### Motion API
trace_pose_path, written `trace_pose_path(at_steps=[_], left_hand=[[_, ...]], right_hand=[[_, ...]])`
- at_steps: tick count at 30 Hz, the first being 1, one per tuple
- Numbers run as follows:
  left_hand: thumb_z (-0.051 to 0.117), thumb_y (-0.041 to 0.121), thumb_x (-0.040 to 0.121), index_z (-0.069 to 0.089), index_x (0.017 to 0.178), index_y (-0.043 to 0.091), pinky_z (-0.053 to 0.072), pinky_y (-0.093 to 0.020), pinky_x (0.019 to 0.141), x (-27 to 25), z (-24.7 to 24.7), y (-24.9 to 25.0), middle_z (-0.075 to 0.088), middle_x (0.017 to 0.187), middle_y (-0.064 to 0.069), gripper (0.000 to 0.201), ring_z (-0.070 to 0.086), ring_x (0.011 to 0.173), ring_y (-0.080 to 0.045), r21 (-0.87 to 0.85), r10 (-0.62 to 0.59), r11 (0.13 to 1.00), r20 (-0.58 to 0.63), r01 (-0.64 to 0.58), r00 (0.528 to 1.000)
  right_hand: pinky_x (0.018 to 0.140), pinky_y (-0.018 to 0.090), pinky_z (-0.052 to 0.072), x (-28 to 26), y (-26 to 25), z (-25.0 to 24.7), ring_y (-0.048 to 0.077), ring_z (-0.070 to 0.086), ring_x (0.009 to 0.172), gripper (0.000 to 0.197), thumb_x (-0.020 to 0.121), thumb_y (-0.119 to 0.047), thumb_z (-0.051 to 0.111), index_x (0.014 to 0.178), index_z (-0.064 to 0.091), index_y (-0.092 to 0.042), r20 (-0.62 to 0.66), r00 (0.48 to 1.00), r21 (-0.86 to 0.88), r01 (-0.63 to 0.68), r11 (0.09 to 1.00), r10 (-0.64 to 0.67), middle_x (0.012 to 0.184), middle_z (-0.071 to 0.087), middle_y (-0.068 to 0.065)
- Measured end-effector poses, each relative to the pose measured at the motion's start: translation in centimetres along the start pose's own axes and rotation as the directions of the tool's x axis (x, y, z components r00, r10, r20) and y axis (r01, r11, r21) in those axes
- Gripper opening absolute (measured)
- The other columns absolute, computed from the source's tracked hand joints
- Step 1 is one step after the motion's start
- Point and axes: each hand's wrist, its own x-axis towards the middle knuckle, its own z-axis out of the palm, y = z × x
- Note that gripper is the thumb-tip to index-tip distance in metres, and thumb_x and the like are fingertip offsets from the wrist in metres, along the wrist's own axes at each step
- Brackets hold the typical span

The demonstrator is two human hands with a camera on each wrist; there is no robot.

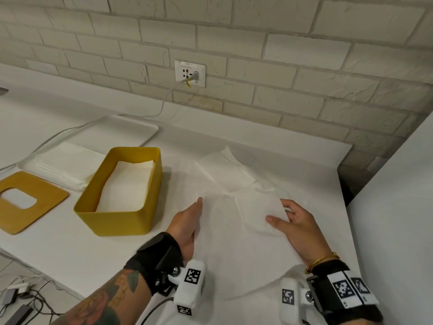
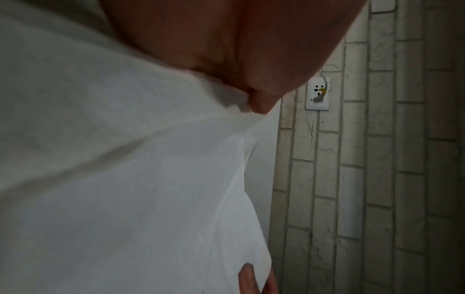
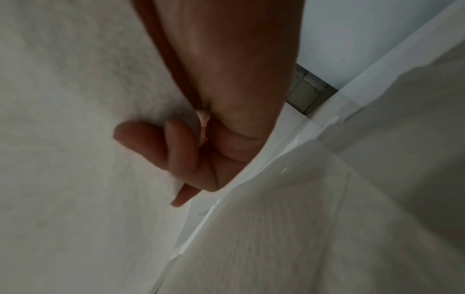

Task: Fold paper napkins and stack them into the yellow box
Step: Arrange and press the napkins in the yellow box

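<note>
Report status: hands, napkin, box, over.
Left hand and right hand both grip the open napkin. Yellow box lidless, folded napkins inside. Nothing in the way.

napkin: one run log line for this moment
phase: folding | left hand: holds napkin | right hand: holds napkin | yellow box: folded napkins inside

Box (image 1: 121, 202) yellow; napkin (image 1: 236, 231) white; lid (image 1: 28, 202) tan — wall (image 1: 281, 55) cream brick

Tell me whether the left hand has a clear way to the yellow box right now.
Probably yes: the yellow box stands open just beside the left hand with bare counter between, though that hand grips the napkin.
</note>
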Motion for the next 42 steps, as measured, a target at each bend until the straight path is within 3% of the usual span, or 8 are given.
trace_pose_path(at_steps=[8,13,16,22,27,33,37,42], left_hand=[[0.053,0.057,0.099,0.065,0.128,0.013,0.053,-0.050,0.099,0.4,0.2,-0.8,0.075,0.114,-0.014,0.054,0.069,0.110,-0.035,-0.086,-0.006,0.996,0.036,0.009,0.999],[0.060,-0.002,0.095,0.059,0.131,0.005,0.051,-0.059,0.101,0.0,-0.2,-1.5,0.072,0.117,-0.021,0.037,0.068,0.110,-0.043,0.070,0.132,0.987,0.140,-0.143,0.981],[0.059,-0.007,0.093,0.059,0.129,0.004,0.054,-0.055,0.096,0.1,-0.3,-1.4,0.073,0.116,-0.022,0.038,0.069,0.108,-0.042,0.085,0.173,0.979,0.122,-0.184,0.977],[0.056,0.013,0.099,0.061,0.130,0.006,0.060,-0.052,0.083,-0.6,0.5,-0.6,0.068,0.120,-0.029,0.032,0.070,0.103,-0.043,-0.022,0.157,0.988,0.195,-0.155,0.968],[0.051,0.032,0.103,0.068,0.120,0.007,0.058,-0.031,0.073,-1.0,0.4,0.7,0.077,0.099,-0.007,0.035,0.074,0.088,-0.018,-0.057,0.250,0.968,0.167,-0.244,0.954],[0.062,0.041,0.084,0.068,0.123,0.008,0.056,-0.041,0.092,-1.7,1.5,1.0,0.075,0.116,-0.012,0.051,0.072,0.108,-0.027,-0.069,0.265,0.964,0.150,-0.258,0.952],[0.066,0.044,0.069,0.068,0.123,0.009,0.056,-0.044,0.096,-1.7,1.9,0.7,0.075,0.116,-0.013,0.065,0.072,0.108,-0.028,-0.088,0.268,0.963,0.181,-0.256,0.946],[0.057,0.035,0.096,0.070,0.115,0.011,0.056,-0.035,0.080,-1.8,2.4,0.2,0.078,0.105,-0.008,0.033,0.076,0.092,-0.019,-0.089,0.256,0.966,0.197,-0.243,0.946]], right_hand=[[0.091,0.045,0.059,0.1,-0.5,0.5,0.020,0.075,0.095,0.026,0.088,-0.013,0.077,0.109,0.067,-0.025,-0.054,0.999,-0.081,0.005,0.997,-0.009,0.100,0.079,-0.004],[0.085,0.038,0.059,-0.9,-2.0,-0.5,0.016,0.073,0.089,0.029,0.084,-0.025,0.081,0.111,0.068,-0.024,0.013,0.999,-0.242,-0.038,0.969,0.042,0.096,0.076,-0.007],[0.071,0.019,0.048,-2.3,-3.7,0.1,0.010,0.064,0.083,0.035,0.087,-0.021,0.079,0.117,0.064,-0.030,0.035,0.999,-0.342,0.050,0.938,-0.041,0.094,0.063,-0.011],[0.073,0.017,0.049,-4.3,-4.8,5.2,0.005,0.067,0.075,0.034,0.086,-0.047,0.076,0.117,0.064,-0.040,0.403,0.915,-0.361,0.160,0.919,0.000,0.101,0.069,-0.011],[0.069,0.026,0.049,-2.3,-4.9,2.6,0.010,0.071,0.078,0.014,0.088,-0.040,0.074,0.099,0.071,-0.032,-0.041,0.996,-0.148,0.070,0.987,-0.077,0.096,0.073,-0.007],[0.086,0.034,0.056,-1.7,-3.8,3.2,0.012,0.071,0.093,0.017,0.083,-0.040,0.080,0.094,0.073,-0.030,0.038,0.999,-0.144,0.034,0.989,-0.028,0.096,0.075,-0.006],[0.075,0.019,0.048,-1.5,-3.9,4.3,0.002,0.066,0.091,0.023,0.082,-0.035,0.082,0.100,0.071,-0.026,-0.062,0.991,-0.158,0.109,0.981,-0.120,0.094,0.071,-0.011],[0.071,0.014,0.048,-1.0,-3.9,4.8,0.005,0.068,0.088,0.013,0.087,-0.027,0.079,0.098,0.072,-0.025,-0.090,0.985,-0.130,0.132,0.983,-0.144,0.088,0.072,-0.009]])
